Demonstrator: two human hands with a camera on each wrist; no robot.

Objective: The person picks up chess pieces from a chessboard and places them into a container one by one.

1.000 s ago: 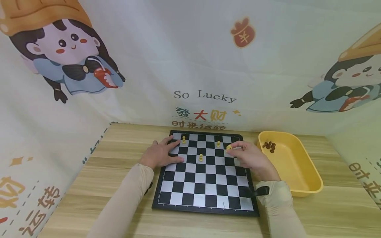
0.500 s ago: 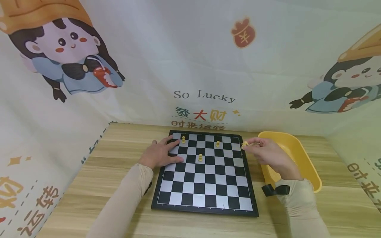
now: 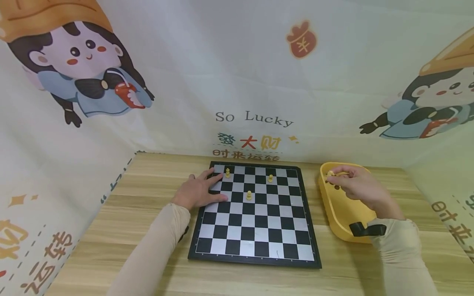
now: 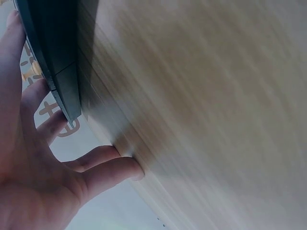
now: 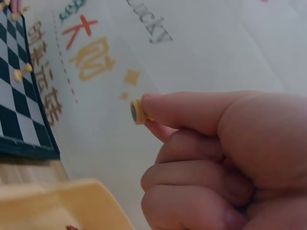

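Observation:
My right hand (image 3: 361, 188) is over the far left part of the yellow tray (image 3: 331, 213), pinching a pale yellow chess piece (image 5: 139, 112) between thumb and finger. The piece's round, dark-bottomed base sticks out past the thumb in the right wrist view. My left hand (image 3: 198, 191) rests with spread fingers on the left edge of the black-and-white chessboard (image 3: 255, 234). On the board stand three yellow pieces: one pawn (image 3: 227, 173) by my left fingertips, another pawn (image 3: 249, 195) near the middle, and a third pawn (image 3: 270, 178) toward the far right.
Several dark brown pieces (image 3: 337, 187) lie in the tray, partly hidden by my right hand. Board and tray stand on a wood-grain table (image 3: 155, 176). A printed cloth (image 3: 185, 82) hangs along the table's back and sides.
My right hand has carried the yellow chess piece rightward off the board's far right area to over the tray. The left hand stays on the board's edge.

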